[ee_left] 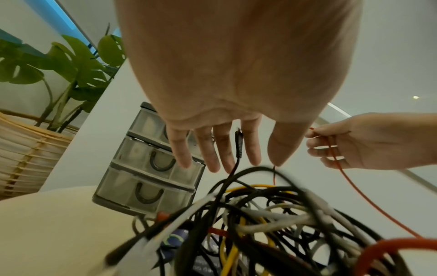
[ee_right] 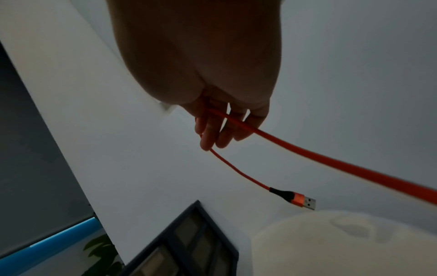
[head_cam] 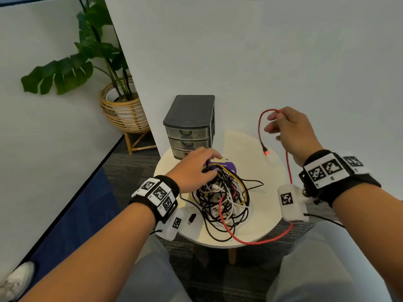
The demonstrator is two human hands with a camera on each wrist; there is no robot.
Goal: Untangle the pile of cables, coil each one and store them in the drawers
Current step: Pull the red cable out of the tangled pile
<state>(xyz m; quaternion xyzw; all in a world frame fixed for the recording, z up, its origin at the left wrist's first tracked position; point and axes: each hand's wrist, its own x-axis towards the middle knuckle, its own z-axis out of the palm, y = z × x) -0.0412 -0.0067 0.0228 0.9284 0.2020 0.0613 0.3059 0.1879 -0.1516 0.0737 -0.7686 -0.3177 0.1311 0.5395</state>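
While the right hand pinches the red cable a little way back from its end, lifted above the round table at about two o'clock from the tangle, the free end hangs down in a soft arc to its USB plug, which dangles clear of the tabletop. Most of that cable is not free: it drops from the hand, sweeps past the table's near edge at about five o'clock and loops back into the cable pile. Thin, light and limp, it should follow a gentle pull, though its smooth jacket may slip through a loose pinch, so a hold near the stiff plug collar looks surest. The left hand rests on the pile's eleven o'clock side; the left wrist view shows its fingers straight and spread, a black plug standing up between two of them, gripping nothing that I can see. Black, white and yellow cords are knotted in springy loops; hard tugging would likely tighten them or drag the heap. At twelve o'clock stands the drawer unit, grey plastic with three translucent drawers, all closed. Nothing is coiled yet.
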